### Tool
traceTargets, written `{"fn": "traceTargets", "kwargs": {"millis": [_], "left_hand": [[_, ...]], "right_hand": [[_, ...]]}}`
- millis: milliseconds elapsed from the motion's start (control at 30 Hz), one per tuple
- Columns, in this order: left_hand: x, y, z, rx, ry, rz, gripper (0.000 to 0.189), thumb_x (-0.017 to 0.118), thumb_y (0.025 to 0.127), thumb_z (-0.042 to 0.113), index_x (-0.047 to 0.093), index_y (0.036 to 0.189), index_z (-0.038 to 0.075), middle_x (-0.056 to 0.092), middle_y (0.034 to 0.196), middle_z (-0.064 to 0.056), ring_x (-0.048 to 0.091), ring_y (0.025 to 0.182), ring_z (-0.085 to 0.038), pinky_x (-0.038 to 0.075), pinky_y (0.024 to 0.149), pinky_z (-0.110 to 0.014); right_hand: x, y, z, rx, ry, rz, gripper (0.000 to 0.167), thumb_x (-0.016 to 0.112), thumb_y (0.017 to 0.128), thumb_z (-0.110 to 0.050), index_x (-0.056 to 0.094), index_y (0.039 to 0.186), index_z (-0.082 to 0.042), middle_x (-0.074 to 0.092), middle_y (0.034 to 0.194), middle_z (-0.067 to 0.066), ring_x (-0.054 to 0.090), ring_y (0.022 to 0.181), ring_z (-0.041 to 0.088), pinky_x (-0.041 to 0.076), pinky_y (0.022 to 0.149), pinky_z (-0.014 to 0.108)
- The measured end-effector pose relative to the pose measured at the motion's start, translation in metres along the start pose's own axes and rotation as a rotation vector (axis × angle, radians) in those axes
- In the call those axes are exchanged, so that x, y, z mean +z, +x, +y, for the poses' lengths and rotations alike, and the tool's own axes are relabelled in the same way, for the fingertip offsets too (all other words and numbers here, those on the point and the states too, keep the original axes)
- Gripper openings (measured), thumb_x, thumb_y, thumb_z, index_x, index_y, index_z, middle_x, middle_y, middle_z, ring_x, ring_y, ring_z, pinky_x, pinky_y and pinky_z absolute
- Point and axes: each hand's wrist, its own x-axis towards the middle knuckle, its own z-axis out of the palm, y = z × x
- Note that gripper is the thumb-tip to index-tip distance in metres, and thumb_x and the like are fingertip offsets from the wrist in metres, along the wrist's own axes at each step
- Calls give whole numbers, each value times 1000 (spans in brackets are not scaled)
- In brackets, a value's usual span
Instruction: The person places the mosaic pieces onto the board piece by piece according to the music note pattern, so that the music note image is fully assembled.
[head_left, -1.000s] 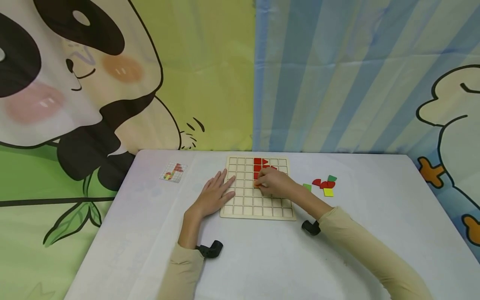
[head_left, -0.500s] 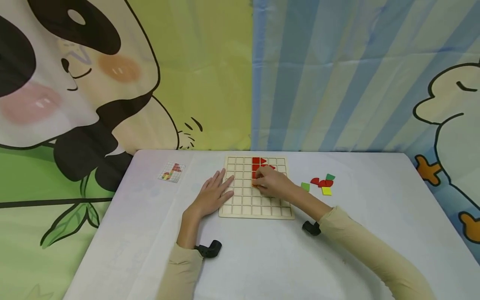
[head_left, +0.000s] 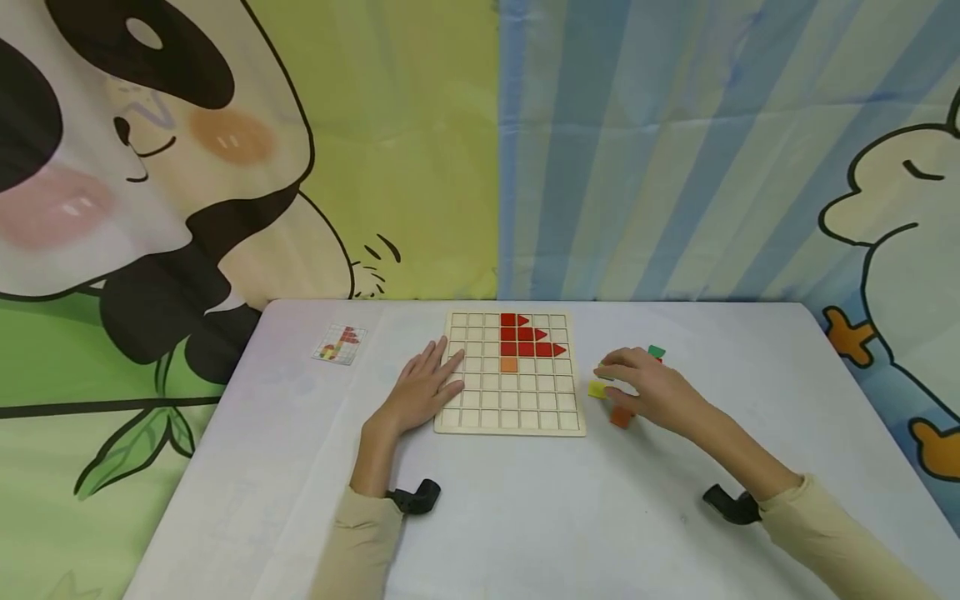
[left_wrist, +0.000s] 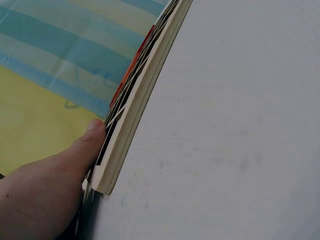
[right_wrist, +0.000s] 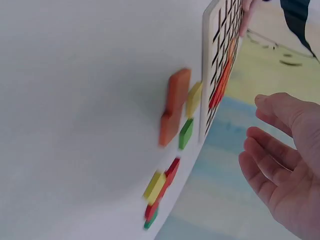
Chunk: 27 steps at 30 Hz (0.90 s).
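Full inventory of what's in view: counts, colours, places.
board: 1, pale, on table
squares: 6, red, three rows on board
triangles: 3, red, right ends of those rows
orange square: 1, orange, below the red rows
loose orange pieces: apparently 2, orange, right of board
loose yellow pieces: 2, yellow, right of board
loose green pieces: 2, green, right of board
loose red pieces: at least 2, red, right of board
card: 1, white with coloured print, left of board
table: 1, white, centre
backdrop: cartoon print, multicoloured, behind table
wrist cameras: 2, black, on wrists
sleeves: 2, beige, on arms
left hand: 1, on board's left edge
right hand: 1, over loose pieces
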Motion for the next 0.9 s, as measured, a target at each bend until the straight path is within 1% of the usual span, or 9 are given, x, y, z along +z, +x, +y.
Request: {"fn": "traceTargets", "kwargs": {"millis": [100, 200, 300, 367, 433, 533, 733, 900], "left_hand": [[0, 0, -1, -3, 1, -1, 65, 44, 110, 47, 25, 166, 21, 1, 176, -9, 0, 163, -30, 5, 130, -55], [1, 0, -2, -4, 1, -2, 65, 44, 110, 47, 24, 166, 21, 1, 176, -8, -1, 163, -30, 5, 130, -54], [1, 1, -2, -4, -1, -1, 65, 43, 110, 48, 24, 166, 22, 0, 176, -8, -1, 163, -29, 4, 130, -54], [2, 1, -2, -4, -3, -2, 65, 43, 110, 48, 24, 166, 22, 0, 176, -7, -1, 163, -29, 4, 130, -54], [2, 1, -1, -5, -6, -4, 65, 44, 110, 48, 24, 166, 22, 0, 176, -7, -1, 163, -29, 4, 130, -54], [2, 0, -1, -3, -5, -3, 65, 44, 109, 47, 24, 166, 21, 0, 176, -8, -2, 163, -30, 4, 130, -54], [2, 0, -1, -3, 0, -2, 65, 44, 110, 47, 24, 166, 21, 0, 176, -8, -2, 163, -30, 4, 130, -54], [2, 0, -1, -7, 4, -4, 65, 43, 110, 48, 23, 166, 22, -1, 176, -7, -2, 163, -29, 4, 130, -54]], "right_hand": [[-6, -16, 7, 80, -2, -14, 33, 84, 85, -6, 76, 117, -6, 69, 118, 12, 65, 109, 32, 61, 81, 45], [-7, -28, 13, 127, 10, -17, 35, 85, 83, -5, 76, 117, -5, 69, 119, 14, 65, 110, 35, 61, 84, 48], [-3, -36, 18, 140, 20, -22, 36, 86, 81, -3, 76, 117, -4, 70, 117, 15, 66, 108, 35, 62, 84, 48], [0, -37, 21, 134, 20, -37, 35, 86, 82, -5, 77, 116, -5, 71, 115, 13, 67, 106, 33, 62, 83, 46], [4, -35, 22, 125, 10, -61, 33, 85, 84, -7, 77, 116, -6, 71, 113, 10, 68, 104, 30, 62, 82, 44], [7, -25, 23, 121, -12, -92, 29, 83, 87, -10, 77, 115, -8, 72, 111, 8, 69, 101, 27, 62, 80, 43], [12, -1, 28, 157, -54, -153, 25, 79, 90, -10, 77, 114, -5, 70, 115, 13, 69, 100, 28, 62, 77, 41], [16, 13, 32, 159, -63, -192, 14, 80, 89, -8, 81, 103, -6, 72, 110, 13, 70, 98, 29, 61, 75, 40]]}}
